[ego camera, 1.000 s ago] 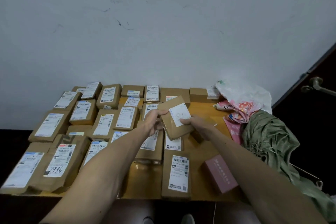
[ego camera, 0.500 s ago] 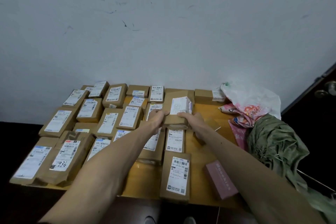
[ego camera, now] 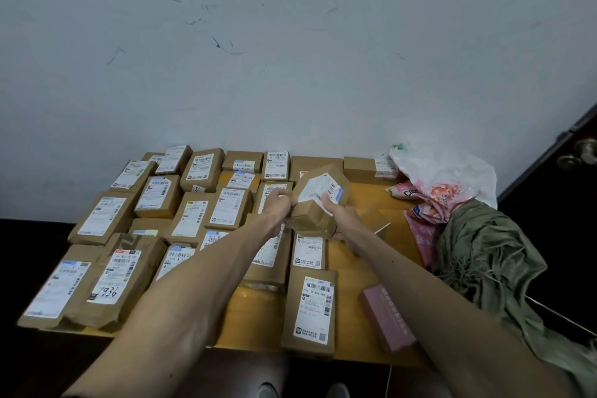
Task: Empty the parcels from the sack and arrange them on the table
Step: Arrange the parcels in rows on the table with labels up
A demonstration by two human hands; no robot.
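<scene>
Both hands hold one brown cardboard parcel (ego camera: pixel 318 203) with a white label, tilted above the middle of the wooden table (ego camera: pixel 352 271). My left hand (ego camera: pixel 279 205) grips its left edge and my right hand (ego camera: pixel 339 216) grips its right side from below. Several labelled brown parcels (ego camera: pixel 193 203) lie in rows over the table's left and back. The green sack (ego camera: pixel 484 252) lies crumpled at the table's right edge.
A pink box (ego camera: pixel 387 317) lies near the front right of the table. A white plastic bag (ego camera: pixel 442 171) and pink floral packages (ego camera: pixel 433 203) sit at the back right. A wall stands behind the table, and a dark door with a handle (ego camera: pixel 581 152) is at far right.
The held parcel turned in my hands: from tilted near the centre, to flat over the back row, and now tipped up with its label facing me.
</scene>
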